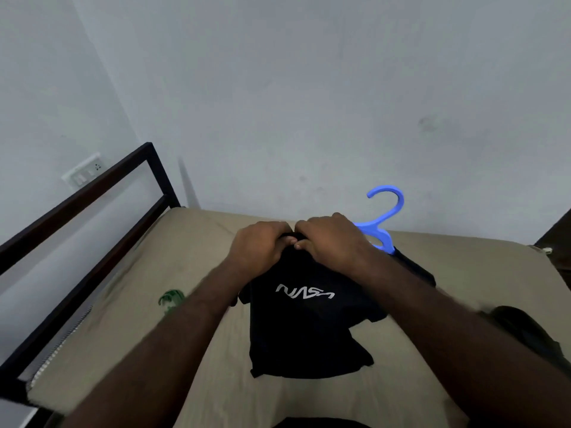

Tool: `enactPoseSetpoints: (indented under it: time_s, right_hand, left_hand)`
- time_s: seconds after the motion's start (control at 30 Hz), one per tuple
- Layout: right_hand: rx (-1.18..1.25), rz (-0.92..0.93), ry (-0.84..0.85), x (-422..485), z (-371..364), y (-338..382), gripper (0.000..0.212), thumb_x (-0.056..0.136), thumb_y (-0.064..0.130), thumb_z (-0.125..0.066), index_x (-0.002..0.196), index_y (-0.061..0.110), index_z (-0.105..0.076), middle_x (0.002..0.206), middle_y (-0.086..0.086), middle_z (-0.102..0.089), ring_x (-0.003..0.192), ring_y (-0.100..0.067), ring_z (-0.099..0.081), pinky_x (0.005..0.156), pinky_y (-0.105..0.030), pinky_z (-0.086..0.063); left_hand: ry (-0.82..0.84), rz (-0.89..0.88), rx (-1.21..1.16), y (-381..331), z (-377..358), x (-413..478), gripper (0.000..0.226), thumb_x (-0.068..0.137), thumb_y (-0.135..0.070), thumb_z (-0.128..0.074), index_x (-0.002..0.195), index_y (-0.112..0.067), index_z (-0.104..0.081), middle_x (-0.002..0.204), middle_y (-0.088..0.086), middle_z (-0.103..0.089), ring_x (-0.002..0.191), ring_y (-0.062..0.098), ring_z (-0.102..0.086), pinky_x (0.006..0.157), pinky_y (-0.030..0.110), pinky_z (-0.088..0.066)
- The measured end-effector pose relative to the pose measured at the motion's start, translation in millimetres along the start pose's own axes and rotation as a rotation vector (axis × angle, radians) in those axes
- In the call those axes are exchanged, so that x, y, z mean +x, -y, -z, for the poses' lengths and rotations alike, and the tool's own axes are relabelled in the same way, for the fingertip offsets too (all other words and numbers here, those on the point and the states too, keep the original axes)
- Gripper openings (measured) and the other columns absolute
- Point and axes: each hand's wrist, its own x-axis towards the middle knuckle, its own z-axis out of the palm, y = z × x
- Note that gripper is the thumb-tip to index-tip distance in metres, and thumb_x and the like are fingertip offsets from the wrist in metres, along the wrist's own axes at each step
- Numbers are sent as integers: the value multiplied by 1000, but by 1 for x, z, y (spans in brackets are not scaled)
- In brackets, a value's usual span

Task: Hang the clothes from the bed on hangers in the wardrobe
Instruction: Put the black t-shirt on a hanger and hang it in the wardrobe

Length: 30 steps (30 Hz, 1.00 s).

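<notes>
Forearms (185,335) lead to left hand (259,245) and right hand (332,239), side by side, both gripping the black T-shirt (306,335) at its far edge, blue hanger (386,211) protruding just beyond the right hand.

We're in a plain bedroom here: a bed (197,236) under a tan sheet, its dark metal frame (162,177) tucked into the corner. Bare pale walls (309,103) all round, a switch plate (82,174) beside the frame.

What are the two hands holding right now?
Left hand: fingers curled, gripping the black T-shirt at its top edge.
Right hand: gripping the same top edge, beside the blue hanger.
</notes>
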Motion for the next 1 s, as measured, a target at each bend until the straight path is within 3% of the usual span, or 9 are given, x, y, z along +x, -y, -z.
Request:
enactPoseSetpoints:
  time_s: [0.1,0.2,0.3,0.4,0.57,0.73,0.9,1.0]
  right_hand:
    - [89,-18,90,2,-7,-4,24,97,41,-50,103,19,-58,99,-7,-66,95,-29,-61,70,-35,-36]
    - [103,-24,103,2,-8,-13,21,96,40,-53,105,23,-60,101,-7,-67,98,-30,-61,72,-35,-40]
    - [181,-58,95,2,-2,-34,19,95,39,-55,103,24,-63,96,-2,-67,95,-25,-60,77,-36,-46]
    - [220,-55,90,3,6,-49,17,94,40,-56,98,26,-65,88,2,-67,89,-20,-61,78,-38,-49]
    - [220,-17,78,12,16,-54,11,93,38,-59,93,31,-67,81,7,-66,83,-15,-59,75,-36,-48]
    - [182,5,74,22,33,-55,9,91,35,-62,89,28,-68,78,5,-65,80,-17,-59,74,-36,-49]
    - [141,21,129,32,35,-53,8,91,34,-63,88,27,-67,73,9,-60,77,-14,-56,72,-36,-49]
    - [119,39,167,36,33,-52,7,91,33,-62,86,29,-64,70,12,-57,74,-11,-54,71,-35,-47]
  left_hand:
    - [45,20,-65,5,-1,-7,19,91,-38,-59,104,-25,-66,98,-5,-71,92,17,-63,75,31,-47]
    - [74,107,-303,26,4,-18,21,85,-24,-70,105,-20,-64,95,-1,-69,89,17,-63,80,33,-51]
    - [43,259,-311,58,1,-37,19,85,-13,-69,103,-12,-64,84,-1,-64,79,17,-61,70,26,-48]
    - [-68,396,-327,82,-5,-52,9,84,-6,-67,87,-14,-66,67,-7,-59,62,7,-53,59,18,-40]
    - [-188,508,-323,100,-15,-55,4,82,-9,-66,84,-12,-68,68,1,-64,65,20,-60,64,32,-49]
    - [-333,520,-386,103,-21,-66,15,92,-12,-57,91,-9,-72,74,2,-70,67,20,-66,64,32,-53]
    - [-433,524,-421,105,-25,-77,11,96,-11,-55,93,-9,-66,78,-3,-65,71,11,-60,61,11,-44]
    - [-386,546,-351,118,-20,-82,15,95,-21,-59,88,-8,-65,74,1,-65,69,17,-60,59,25,-45]
